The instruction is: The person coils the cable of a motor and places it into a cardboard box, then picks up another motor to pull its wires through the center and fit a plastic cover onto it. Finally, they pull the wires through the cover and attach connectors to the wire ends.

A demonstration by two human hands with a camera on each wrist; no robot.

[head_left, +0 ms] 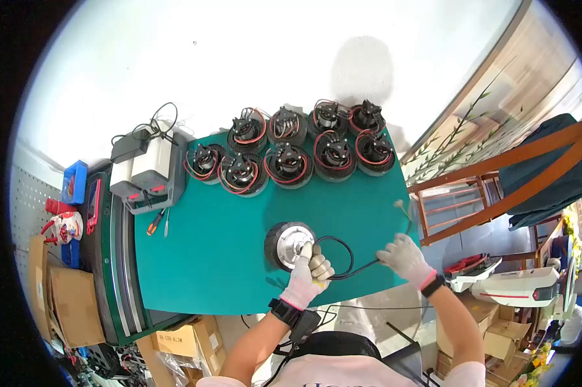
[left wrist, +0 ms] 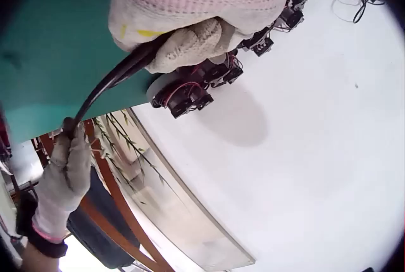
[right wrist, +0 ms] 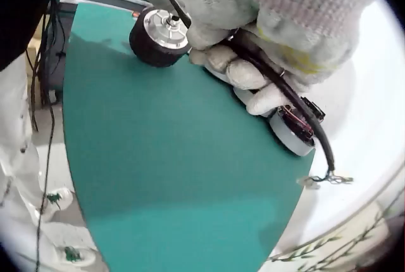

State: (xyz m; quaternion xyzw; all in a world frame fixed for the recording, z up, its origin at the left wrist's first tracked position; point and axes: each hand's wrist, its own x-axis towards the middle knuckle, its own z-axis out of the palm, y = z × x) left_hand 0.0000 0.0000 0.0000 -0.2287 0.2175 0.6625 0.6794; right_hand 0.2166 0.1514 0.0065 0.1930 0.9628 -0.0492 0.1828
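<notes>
A wheel with a silver metal hub (head_left: 295,240) and black tyre lies near the front middle of the green table. From its hub runs a black cable (head_left: 352,257), which loops to the right. My gloved left hand (head_left: 307,278) is beside the hub, its fingers curled round the cable, as the left wrist view also shows. Further right, my gloved right hand (head_left: 407,259) grips the same cable near its free end. In the right wrist view the cable end (right wrist: 330,174) sticks out past the fingers, with thin coloured wires and a pale connector.
Several black wheels (head_left: 286,164) with red wires stand in two rows at the back of the green table (head_left: 201,271). A grey-white device (head_left: 152,164) with black cables is at the back left, an orange-handled screwdriver (head_left: 154,224) before it. Beyond the right edge stands a wooden chair (head_left: 455,203).
</notes>
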